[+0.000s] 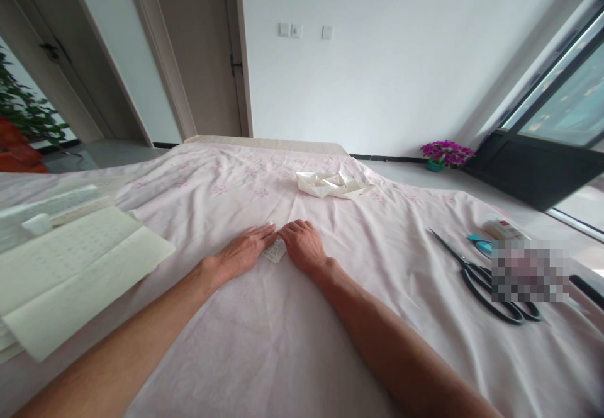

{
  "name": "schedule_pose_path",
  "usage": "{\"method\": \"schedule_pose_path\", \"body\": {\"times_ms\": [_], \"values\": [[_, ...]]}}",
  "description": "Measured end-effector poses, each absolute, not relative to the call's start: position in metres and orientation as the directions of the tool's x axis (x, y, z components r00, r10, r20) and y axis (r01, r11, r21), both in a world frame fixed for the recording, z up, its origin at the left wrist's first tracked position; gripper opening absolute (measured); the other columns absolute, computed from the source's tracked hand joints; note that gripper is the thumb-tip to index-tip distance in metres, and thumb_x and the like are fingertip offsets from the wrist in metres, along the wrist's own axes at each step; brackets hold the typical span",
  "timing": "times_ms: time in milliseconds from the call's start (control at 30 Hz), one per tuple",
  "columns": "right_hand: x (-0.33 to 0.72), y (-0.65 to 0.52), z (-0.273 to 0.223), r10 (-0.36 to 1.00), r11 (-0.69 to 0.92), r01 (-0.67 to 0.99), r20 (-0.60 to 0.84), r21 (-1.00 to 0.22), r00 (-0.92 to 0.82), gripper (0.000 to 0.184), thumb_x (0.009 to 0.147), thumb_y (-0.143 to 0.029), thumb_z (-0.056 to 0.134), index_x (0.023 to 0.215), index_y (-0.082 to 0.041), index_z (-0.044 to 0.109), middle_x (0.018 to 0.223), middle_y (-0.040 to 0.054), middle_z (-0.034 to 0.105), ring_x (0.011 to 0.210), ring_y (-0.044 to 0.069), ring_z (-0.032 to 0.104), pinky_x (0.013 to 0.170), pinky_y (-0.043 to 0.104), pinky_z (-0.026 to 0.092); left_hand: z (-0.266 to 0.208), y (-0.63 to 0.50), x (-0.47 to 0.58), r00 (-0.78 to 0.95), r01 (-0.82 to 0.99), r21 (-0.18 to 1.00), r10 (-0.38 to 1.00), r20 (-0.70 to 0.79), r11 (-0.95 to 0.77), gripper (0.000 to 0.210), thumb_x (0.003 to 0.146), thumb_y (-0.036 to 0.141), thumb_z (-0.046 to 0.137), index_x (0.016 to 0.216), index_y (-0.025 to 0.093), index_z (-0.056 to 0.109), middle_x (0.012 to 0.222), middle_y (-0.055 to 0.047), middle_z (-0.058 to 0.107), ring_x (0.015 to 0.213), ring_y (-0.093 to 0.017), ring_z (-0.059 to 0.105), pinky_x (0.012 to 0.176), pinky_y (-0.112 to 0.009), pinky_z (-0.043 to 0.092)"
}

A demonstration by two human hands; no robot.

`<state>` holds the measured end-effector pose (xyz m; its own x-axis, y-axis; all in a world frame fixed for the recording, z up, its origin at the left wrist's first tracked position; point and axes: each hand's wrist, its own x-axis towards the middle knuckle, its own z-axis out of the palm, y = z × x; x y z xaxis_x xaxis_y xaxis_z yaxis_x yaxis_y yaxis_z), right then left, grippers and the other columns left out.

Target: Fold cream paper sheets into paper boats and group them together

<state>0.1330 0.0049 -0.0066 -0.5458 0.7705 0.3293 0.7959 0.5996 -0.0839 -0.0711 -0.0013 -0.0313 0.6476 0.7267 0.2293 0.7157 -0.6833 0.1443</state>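
A small folded piece of paper [274,252] with handwriting lies on the pink cloth between my hands. My left hand [245,247] is laid across its left side, fingers stretched out and flat. At the right side my right hand [303,242] is closed, its fingers curled down onto the paper and touching it close to the left fingertips. Part of the paper is covered by both hands. Beyond them stand folded paper boats [330,185], side by side.
Written sheets [89,260] lie stacked at the left, with a white block [36,224] above them. Black-handled scissors [486,286] rest at the right, near a turquoise object [480,244] and a small pack [506,229]. The pink cloth [264,355] is wrinkled.
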Motion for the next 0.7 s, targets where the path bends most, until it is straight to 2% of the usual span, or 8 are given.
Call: {"method": "schedule_pose_path", "body": {"times_ms": [133,267,333,467,567,700], "values": [[0.131,-0.015,-0.005,0.759,0.622,0.781,0.291,-0.061,-0.582,0.029,0.098,-0.031,0.039,0.108,-0.018,0.063,0.108,0.0073,0.066,0.100,0.020,0.056,0.092,0.032,0.037,-0.034,-0.004,-0.066,0.598,0.769,0.108,0.770,0.222,-0.629,0.048,0.093,0.014,0.028,0.139,0.017,0.041,0.148,-0.011,0.039,0.136,-0.016,0.036,0.113,-0.034,0.029],[0.130,-0.031,-0.004,0.754,0.611,0.791,0.306,-0.004,-0.581,0.043,0.097,-0.041,0.039,0.128,-0.015,0.052,0.133,0.0123,0.054,0.119,0.022,0.049,0.105,0.036,0.031,-0.039,-0.005,-0.065,0.587,0.785,0.074,0.776,0.231,-0.616,0.050,0.091,0.011,0.028,0.138,0.018,0.043,0.148,-0.010,0.040,0.136,-0.017,0.037,0.112,-0.036,0.031],[0.130,-0.034,-0.004,0.766,0.599,0.800,0.286,0.007,-0.576,0.048,0.097,-0.044,0.037,0.132,-0.014,0.049,0.138,0.0133,0.049,0.125,0.023,0.044,0.109,0.037,0.028,-0.041,-0.006,-0.066,0.580,0.793,0.057,0.780,0.233,-0.607,0.054,0.089,0.010,0.026,0.139,0.019,0.042,0.148,-0.009,0.040,0.136,-0.018,0.037,0.111,-0.037,0.032],[0.130,-0.034,-0.006,0.797,0.569,0.822,0.238,0.013,-0.555,0.056,0.096,-0.047,0.037,0.135,-0.009,0.046,0.142,0.0173,0.044,0.131,0.026,0.038,0.110,0.039,0.027,-0.040,-0.012,-0.070,0.570,0.805,0.019,0.782,0.251,-0.592,0.064,0.083,0.005,0.024,0.143,0.023,0.036,0.148,-0.007,0.040,0.136,-0.020,0.038,0.110,-0.037,0.035],[0.134,-0.032,-0.005,0.824,0.536,0.844,0.210,0.014,-0.526,0.058,0.095,-0.048,0.039,0.135,-0.007,0.045,0.143,0.0189,0.042,0.132,0.027,0.037,0.110,0.040,0.027,-0.038,-0.018,-0.072,0.560,0.818,-0.011,0.790,0.249,-0.576,0.068,0.080,0.002,0.023,0.144,0.020,0.032,0.148,-0.009,0.041,0.136,-0.021,0.038,0.110,-0.038,0.034],[0.140,-0.032,0.001,0.851,0.489,0.872,0.200,0.035,-0.485,0.054,0.094,-0.045,0.043,0.133,-0.007,0.047,0.139,0.0199,0.046,0.129,0.028,0.040,0.111,0.044,0.024,-0.040,-0.026,-0.073,0.497,0.863,-0.021,0.840,0.219,-0.505,0.065,0.080,0.002,0.021,0.142,0.017,0.037,0.146,-0.012,0.043,0.136,-0.024,0.038,0.109,-0.042,0.035]]}}
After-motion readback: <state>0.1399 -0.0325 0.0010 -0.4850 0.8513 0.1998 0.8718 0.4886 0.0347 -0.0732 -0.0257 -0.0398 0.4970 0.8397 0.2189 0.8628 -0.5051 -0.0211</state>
